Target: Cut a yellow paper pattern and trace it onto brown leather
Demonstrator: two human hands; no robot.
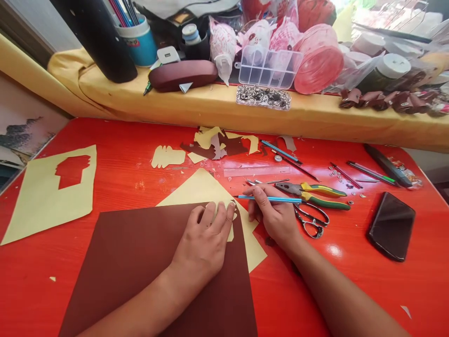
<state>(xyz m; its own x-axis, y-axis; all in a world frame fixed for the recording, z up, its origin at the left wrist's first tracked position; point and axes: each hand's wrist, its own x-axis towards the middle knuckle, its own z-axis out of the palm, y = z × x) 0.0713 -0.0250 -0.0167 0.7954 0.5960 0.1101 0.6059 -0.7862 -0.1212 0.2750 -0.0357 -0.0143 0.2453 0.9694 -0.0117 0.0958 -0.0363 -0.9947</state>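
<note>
On red tabletop (35, 281), right hand (275, 217), blue pencil (287, 199)

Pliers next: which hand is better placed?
Right, likely: the right hand is beside the pliers, though holding a blue pencil; the left hand is farther off, pressing the brown card.

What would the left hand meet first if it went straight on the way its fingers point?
The left hand would probably meet the tip of the blue pencil held in the right hand, though depth is hard to judge from this view.
</note>
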